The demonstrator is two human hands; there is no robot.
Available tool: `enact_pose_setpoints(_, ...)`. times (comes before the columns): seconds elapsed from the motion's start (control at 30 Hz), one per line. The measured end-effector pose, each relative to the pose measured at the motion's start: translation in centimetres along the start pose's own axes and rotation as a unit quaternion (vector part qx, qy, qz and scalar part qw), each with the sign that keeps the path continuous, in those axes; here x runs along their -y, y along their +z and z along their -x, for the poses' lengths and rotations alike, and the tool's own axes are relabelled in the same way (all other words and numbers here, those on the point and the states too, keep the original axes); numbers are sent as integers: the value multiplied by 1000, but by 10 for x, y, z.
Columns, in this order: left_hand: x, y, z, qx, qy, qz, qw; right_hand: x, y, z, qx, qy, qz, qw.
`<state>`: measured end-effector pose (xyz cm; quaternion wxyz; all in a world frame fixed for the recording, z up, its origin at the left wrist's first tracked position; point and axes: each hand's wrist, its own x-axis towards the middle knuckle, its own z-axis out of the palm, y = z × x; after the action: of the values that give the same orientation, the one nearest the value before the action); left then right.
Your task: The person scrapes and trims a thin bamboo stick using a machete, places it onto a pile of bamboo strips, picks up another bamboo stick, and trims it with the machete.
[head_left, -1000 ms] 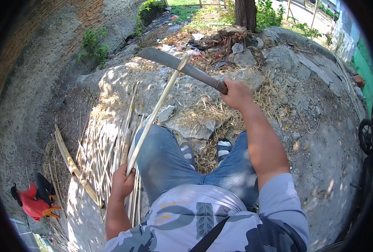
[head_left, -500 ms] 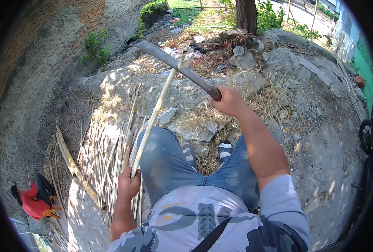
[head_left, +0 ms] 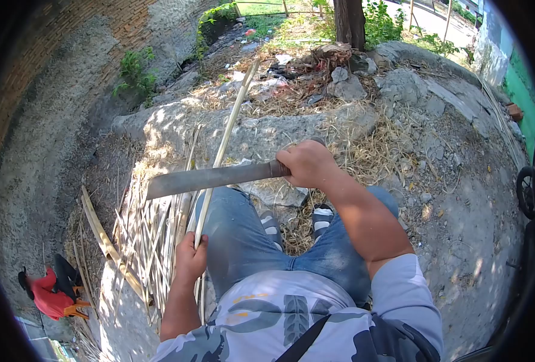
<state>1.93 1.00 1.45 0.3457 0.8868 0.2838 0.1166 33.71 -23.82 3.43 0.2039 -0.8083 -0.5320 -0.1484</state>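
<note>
My right hand is wrapped around the handle of a machete, whose broad grey blade points left. The blade lies across a long pale bamboo strip at about its middle; whether the edge touches it I cannot tell. Low by my left knee, my left hand grips the strip's near end. The strip slants up and away, its far end raised above the rocky ledge. Many thin split bamboo strips lie heaped beside my left leg.
Thicker bamboo pieces lie left of the heap. A person in a red top sits on an orange seat at far left. Ahead are a stone ledge, dry shavings and a tree trunk. A wheel stands at right.
The machete has swung down and toward me, from the strip's far end to its middle, its blade turning to point left. My left hand still holds the strip, which has tilted slightly.
</note>
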Motion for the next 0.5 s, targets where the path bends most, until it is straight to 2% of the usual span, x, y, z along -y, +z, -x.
enact_pose_setpoints(0.07, 0, 0, -2, 3, 6, -16, 1000, 3, 5, -2, 1, -73, 20, 997)
enact_pose_setpoints(0.17, 12, -10, 2, 31, 56, -18, 998, -13, -12, 2, -30, -78, 45, 995)
enact_pose_setpoints(0.2, 11, -18, 7, 52, 24, -36, 998, -30, -15, 5, -33, -23, 42, 998)
enact_pose_setpoints(0.27, 12, -31, 17, 49, 14, -59, 997, -54, -32, 7, -56, 184, 9, 981)
enact_pose_setpoints(0.37, -3, -36, 16, 69, 11, -96, 993, -65, -34, 10, -40, 318, -4, 947)
enact_pose_setpoints(0.43, -9, -37, 10, 76, -17, -118, 990, -60, -30, 12, -29, 310, -11, 950)
enact_pose_setpoints(0.5, 0, -33, 12, 45, 10, -133, 990, -62, -27, 13, -27, 288, -38, 956)
